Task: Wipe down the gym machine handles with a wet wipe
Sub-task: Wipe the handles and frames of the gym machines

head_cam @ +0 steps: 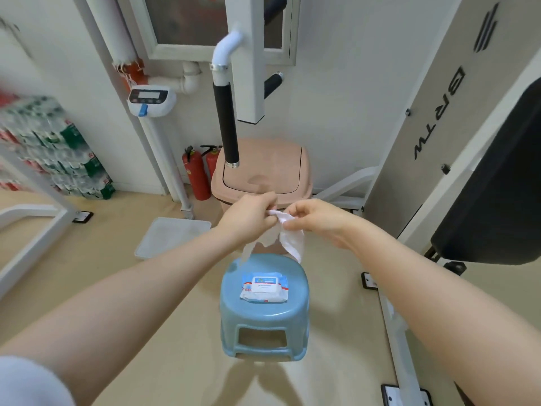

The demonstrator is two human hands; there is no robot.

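A white wet wipe (289, 240) hangs crumpled between my two hands, above a blue plastic stool (263, 320). My left hand (248, 216) pinches its upper left edge and my right hand (319, 219) pinches its upper right edge. On the stool lies a pack of wet wipes (264, 287) with its white lid closed. A black foam-covered machine handle (226, 124) hangs down from a white bent tube straight ahead, above and beyond my hands. A second black handle (272, 83) pokes out behind the white upright post.
A pink lidded bin (263, 171) stands just behind my hands, two red fire extinguishers (196, 174) to its left. A weighing scale (152, 102) on a pole, a white tray (169, 237) and stacked bottle packs (52, 148) lie left. The machine's black pad (494, 183) fills the right.
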